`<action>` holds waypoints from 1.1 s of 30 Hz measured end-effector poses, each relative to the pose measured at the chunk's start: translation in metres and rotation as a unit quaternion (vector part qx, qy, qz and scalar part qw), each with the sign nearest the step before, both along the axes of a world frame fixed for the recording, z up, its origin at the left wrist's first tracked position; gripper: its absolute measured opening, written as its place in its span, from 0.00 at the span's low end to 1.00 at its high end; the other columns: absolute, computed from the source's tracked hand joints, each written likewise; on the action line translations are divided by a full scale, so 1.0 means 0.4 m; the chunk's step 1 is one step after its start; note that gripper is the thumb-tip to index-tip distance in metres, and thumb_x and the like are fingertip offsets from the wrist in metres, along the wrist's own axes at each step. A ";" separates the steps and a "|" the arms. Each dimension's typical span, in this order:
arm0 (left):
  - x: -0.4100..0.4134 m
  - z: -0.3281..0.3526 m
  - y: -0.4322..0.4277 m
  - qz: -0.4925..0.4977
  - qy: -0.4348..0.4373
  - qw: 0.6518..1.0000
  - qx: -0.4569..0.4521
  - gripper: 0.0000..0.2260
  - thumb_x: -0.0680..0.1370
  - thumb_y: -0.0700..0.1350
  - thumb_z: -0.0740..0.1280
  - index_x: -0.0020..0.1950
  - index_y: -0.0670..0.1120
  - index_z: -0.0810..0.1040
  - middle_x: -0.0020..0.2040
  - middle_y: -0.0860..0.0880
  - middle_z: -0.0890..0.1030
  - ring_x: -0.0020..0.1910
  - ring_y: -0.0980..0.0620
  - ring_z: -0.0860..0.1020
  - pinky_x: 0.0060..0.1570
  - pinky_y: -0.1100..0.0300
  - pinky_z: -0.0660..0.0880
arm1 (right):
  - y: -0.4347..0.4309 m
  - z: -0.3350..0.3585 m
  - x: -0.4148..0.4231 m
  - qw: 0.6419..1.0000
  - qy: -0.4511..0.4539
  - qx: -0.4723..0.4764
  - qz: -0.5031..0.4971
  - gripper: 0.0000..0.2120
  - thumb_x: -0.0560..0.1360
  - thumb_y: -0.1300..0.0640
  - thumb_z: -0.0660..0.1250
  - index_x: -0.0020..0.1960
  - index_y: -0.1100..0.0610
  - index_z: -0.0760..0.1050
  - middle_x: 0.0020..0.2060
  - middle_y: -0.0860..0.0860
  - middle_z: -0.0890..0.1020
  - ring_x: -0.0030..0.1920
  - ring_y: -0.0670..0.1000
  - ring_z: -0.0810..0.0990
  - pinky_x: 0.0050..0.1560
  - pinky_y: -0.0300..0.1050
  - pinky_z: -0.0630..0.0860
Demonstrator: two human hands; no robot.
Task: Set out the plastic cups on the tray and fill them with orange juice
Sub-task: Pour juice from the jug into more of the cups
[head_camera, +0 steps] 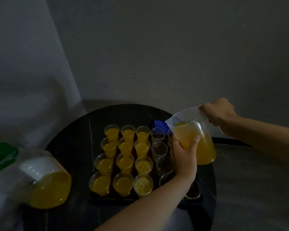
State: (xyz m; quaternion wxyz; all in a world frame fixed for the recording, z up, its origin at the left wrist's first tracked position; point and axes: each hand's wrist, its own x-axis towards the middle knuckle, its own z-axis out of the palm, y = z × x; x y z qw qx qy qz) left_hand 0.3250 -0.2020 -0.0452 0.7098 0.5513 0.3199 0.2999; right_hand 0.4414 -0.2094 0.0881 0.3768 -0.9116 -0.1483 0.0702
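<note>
R hand, L hand grip juice jug.

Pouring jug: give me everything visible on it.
Translucent plastic jug, spout pointing left toward the empty cups, roughly half full of orange juice. Held off the table, tilted toward its spout; no stream visible. Right hand grips its handle side, left hand cups its front wall.

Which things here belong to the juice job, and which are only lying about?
Belongs to the job:
jug, held by left hand and right hand; filled cups; empty cups; tray; juice bottle.

Only lying about:
blue object behind the jug; pale cloth at the left.
</note>
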 end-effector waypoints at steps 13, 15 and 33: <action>0.025 -0.037 0.039 -0.003 0.003 0.999 -0.033 0.38 0.69 0.68 0.71 0.75 0.57 0.66 0.66 0.56 0.77 0.62 0.58 0.77 0.66 0.52 0.74 | 0.068 -0.034 0.013 0.999 -0.010 -0.037 0.008 0.14 0.73 0.54 0.64 0.38 0.64 0.81 0.28 0.57 0.80 0.28 0.55 0.75 0.30 0.42 0.68; 0.025 -0.039 0.041 -0.002 0.001 0.999 -0.043 0.38 0.68 0.69 0.71 0.75 0.56 0.67 0.65 0.56 0.77 0.61 0.58 0.77 0.66 0.52 0.74 | 0.072 -0.035 0.009 0.999 -0.008 -0.041 0.007 0.15 0.74 0.54 0.64 0.38 0.64 0.81 0.29 0.57 0.80 0.29 0.55 0.76 0.30 0.42 0.68; 0.023 -0.048 0.043 -0.006 0.013 0.997 -0.078 0.40 0.62 0.76 0.69 0.69 0.57 0.70 0.60 0.55 0.80 0.58 0.56 0.80 0.63 0.48 0.78 | 0.090 -0.028 -0.006 0.995 0.005 -0.094 0.029 0.13 0.77 0.55 0.63 0.39 0.62 0.77 0.30 0.54 0.77 0.28 0.51 0.72 0.27 0.38 0.65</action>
